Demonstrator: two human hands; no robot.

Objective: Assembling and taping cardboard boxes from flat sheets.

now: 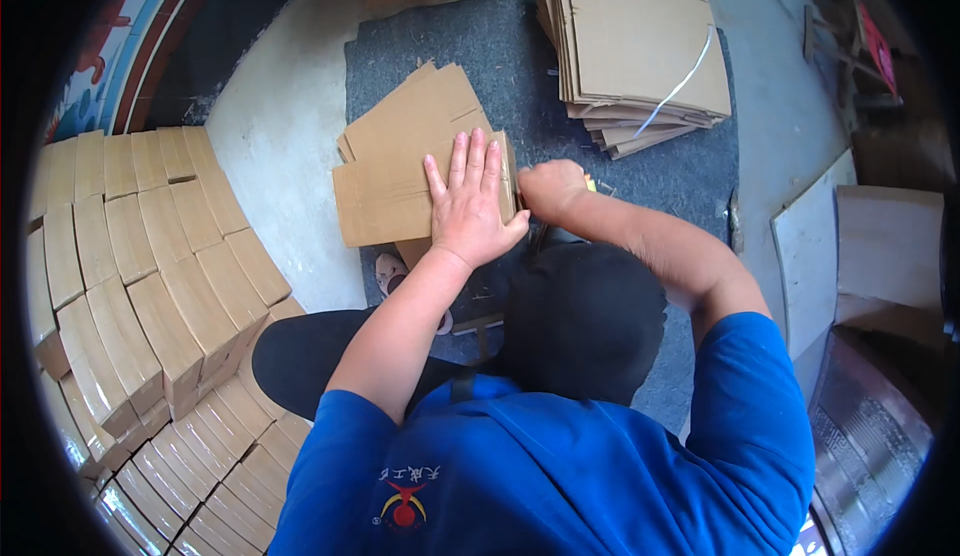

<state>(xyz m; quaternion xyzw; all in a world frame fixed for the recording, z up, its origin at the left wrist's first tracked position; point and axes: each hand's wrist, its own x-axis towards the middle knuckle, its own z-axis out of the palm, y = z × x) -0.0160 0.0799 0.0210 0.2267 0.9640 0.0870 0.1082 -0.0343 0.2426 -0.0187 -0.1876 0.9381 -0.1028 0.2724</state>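
Note:
My left hand (470,199) lies flat with its fingers spread on a brown folded cardboard box (380,204), pressing on its top face near the right side. More flat cardboard (415,111) sticks out at an angle beyond it. At the box's right edge is my right hand (553,192), closed in a fist. A small yellow bit (590,184) shows beside that fist; what the fingers hold is hidden. My knee in dark trousers (590,326) rises close below the hands.
A tall stack of flat cardboard (640,31), with a white strap (675,96) across it, stands on the dark blue mat (400,46) at the far right. Rows of taped brown boxes (150,246) are piled on the left. Grey panels (808,251) lean at the right.

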